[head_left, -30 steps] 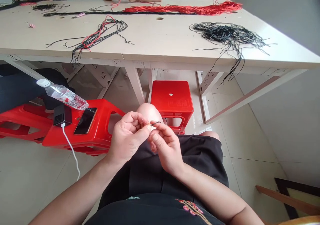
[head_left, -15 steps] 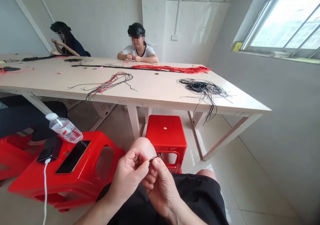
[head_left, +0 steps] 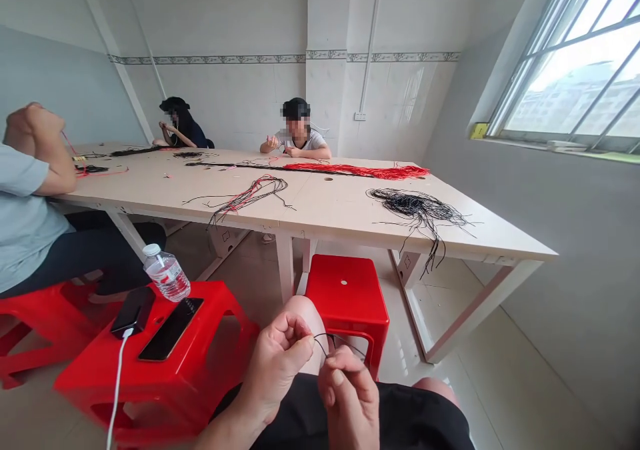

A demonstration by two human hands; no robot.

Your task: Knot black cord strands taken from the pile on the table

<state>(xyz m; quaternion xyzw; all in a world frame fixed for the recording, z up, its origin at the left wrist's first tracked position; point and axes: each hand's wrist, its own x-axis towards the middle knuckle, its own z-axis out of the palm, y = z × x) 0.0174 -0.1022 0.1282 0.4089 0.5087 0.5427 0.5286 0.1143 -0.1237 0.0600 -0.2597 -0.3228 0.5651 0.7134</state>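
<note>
Above my lap, a thin black cord [head_left: 325,335] curves in a small loop between my two hands. My left hand [head_left: 285,357] pinches it between thumb and forefinger. Just to the right and a little lower, my right hand [head_left: 350,390] is closed with its fingers curled on the cord. A loose end of cord sticks out past the right fingers. On the table lie a tangled bundle of black cords [head_left: 407,205] and a looser bundle of black and red cords [head_left: 255,193].
A long table [head_left: 320,200] stretches ahead, bearing red strands [head_left: 360,170]. One red stool [head_left: 345,290] stands before me. Another stool [head_left: 185,363] at left holds a water bottle [head_left: 167,273], a phone [head_left: 171,330] and a black box [head_left: 133,311] with a white cable. Several people sit around the table.
My hands have drawn apart, and the cord now shows as a loop between them. My right hand has turned over. The view has tilted up and swung left, revealing a person at the left.
</note>
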